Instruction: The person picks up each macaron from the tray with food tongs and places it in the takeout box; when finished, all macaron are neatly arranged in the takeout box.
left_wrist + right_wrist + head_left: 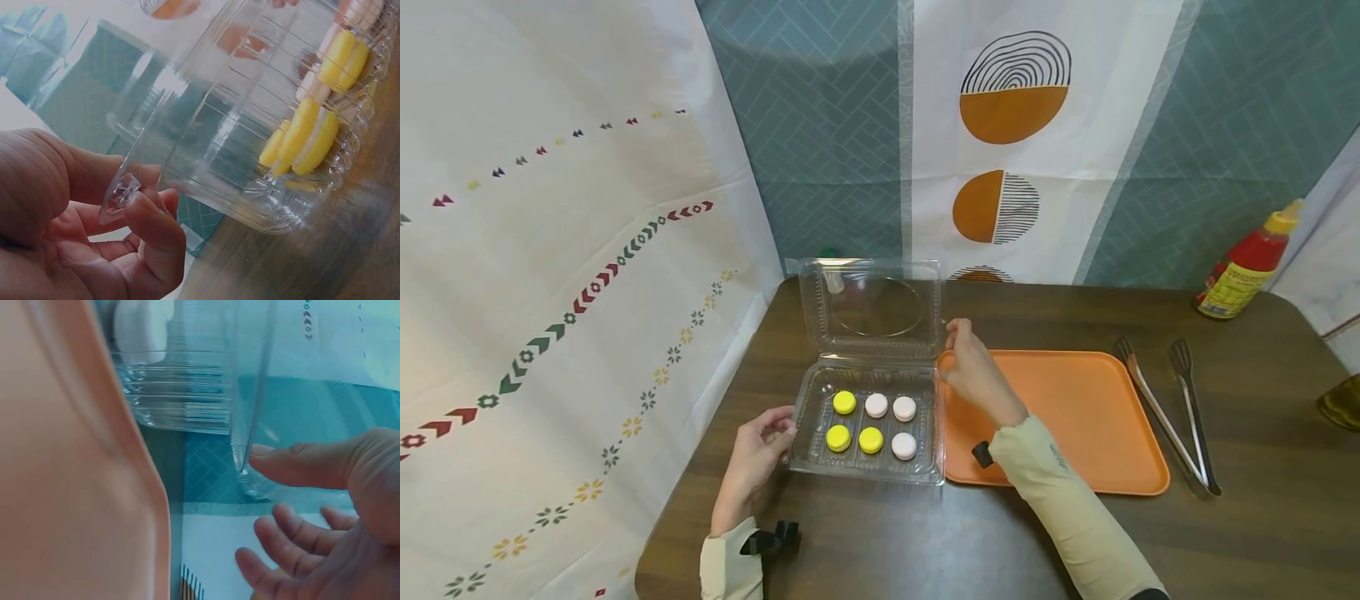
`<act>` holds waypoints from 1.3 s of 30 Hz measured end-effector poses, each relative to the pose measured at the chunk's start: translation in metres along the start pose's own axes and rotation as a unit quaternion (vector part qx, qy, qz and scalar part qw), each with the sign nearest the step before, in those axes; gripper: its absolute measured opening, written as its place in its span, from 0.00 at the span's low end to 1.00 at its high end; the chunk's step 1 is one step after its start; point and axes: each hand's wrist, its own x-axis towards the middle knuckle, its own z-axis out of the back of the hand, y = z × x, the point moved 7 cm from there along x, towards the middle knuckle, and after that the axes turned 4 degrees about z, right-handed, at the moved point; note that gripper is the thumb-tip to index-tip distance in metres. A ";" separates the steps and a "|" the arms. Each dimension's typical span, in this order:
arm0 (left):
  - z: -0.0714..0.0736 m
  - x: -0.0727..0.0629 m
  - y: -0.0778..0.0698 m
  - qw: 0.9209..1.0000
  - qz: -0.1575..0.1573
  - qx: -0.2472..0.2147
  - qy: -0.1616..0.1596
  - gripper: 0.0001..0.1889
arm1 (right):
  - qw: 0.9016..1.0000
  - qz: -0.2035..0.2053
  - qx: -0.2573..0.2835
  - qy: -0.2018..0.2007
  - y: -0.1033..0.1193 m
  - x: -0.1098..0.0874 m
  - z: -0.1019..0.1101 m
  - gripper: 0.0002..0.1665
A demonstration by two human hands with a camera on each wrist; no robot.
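A clear plastic clamshell container [808,454] lies on the table with its lid [880,308] raised at the back. In its base sit three yellow macarons [844,402] and three pale pink-white macarons [904,446], in two rows. My left hand [760,450] pinches the container's left rim between thumb and fingers, seen closely in the left wrist view [119,212]. At the right side near the hinge is my right hand [981,375]. Its thumb [306,465] touches the clear plastic edge in the right wrist view, while the other fingers stay loosely extended and hold nothing.
An orange tray [1075,417] lies right of the container, under my right forearm. Metal tongs [1187,408] rest beside it, one end near the tray's edge. A red bottle with a yellow cap [1240,271] stands at the back right. A glass [1343,404] shows at the right edge.
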 end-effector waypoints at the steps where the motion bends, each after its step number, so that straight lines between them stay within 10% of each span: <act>1: 0.000 0.000 0.000 1.000 0.002 -0.001 -0.002 0.17 | 1.000 0.009 -0.003 0.000 0.001 -0.002 0.000 0.40; 19: 0.000 0.000 -0.001 1.000 -0.001 0.008 0.013 0.19 | 0.987 0.152 -0.034 -0.034 0.030 -0.060 0.010 0.09; 39: 0.016 -0.041 -0.011 1.000 -0.002 0.018 -0.003 0.22 | 0.987 0.136 0.057 0.056 0.021 -0.106 -0.014 0.09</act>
